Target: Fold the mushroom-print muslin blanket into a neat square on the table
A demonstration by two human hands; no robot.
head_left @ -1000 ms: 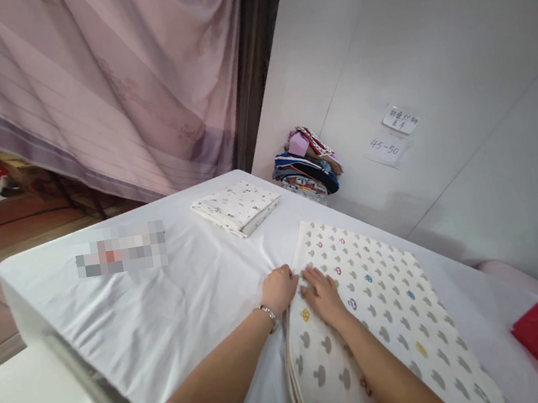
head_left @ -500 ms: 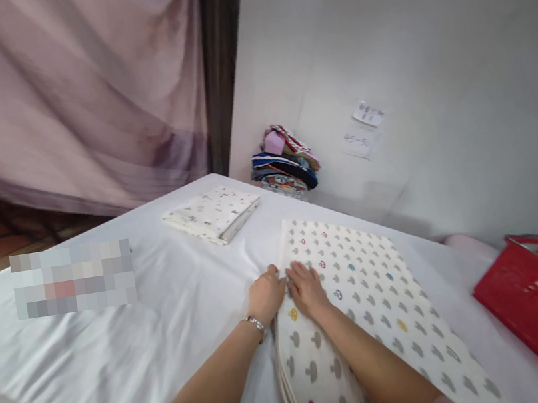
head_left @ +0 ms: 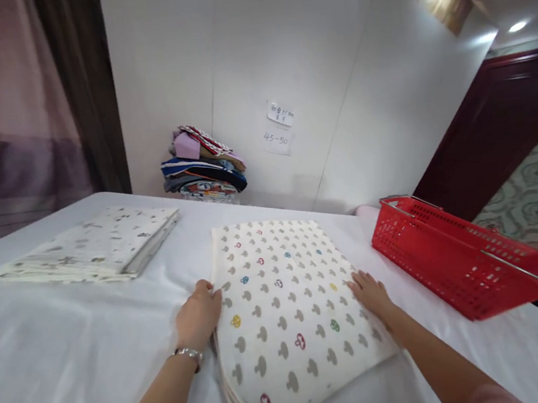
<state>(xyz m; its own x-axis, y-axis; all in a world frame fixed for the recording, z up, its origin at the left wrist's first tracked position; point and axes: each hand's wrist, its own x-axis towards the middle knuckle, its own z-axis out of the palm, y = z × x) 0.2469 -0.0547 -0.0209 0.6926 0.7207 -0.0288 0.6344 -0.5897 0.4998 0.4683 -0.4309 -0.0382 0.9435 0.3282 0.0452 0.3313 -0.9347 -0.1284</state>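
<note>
1. Lying folded at the centre of the head view, the mushroom-print cloth (head_left: pixel 288 299) rests on the white tablecloth (head_left: pixel 95 362).
2. At its left edge, the left hand (head_left: pixel 198 316) has its fingers bent against it (whether they pinch the layers, I cannot tell); a silver bracelet (head_left: pixel 188 353) circles the wrist.
3. At its right edge, right of centre in the frame, the right hand (head_left: pixel 371 292) lies with fingers extended and slightly spread.
4. A second folded cloth (head_left: pixel 98 244) sits at middle left, a red basket (head_left: pixel 451 255) at right, and a textile pile (head_left: pixel 206 167) near upper centre.
</note>
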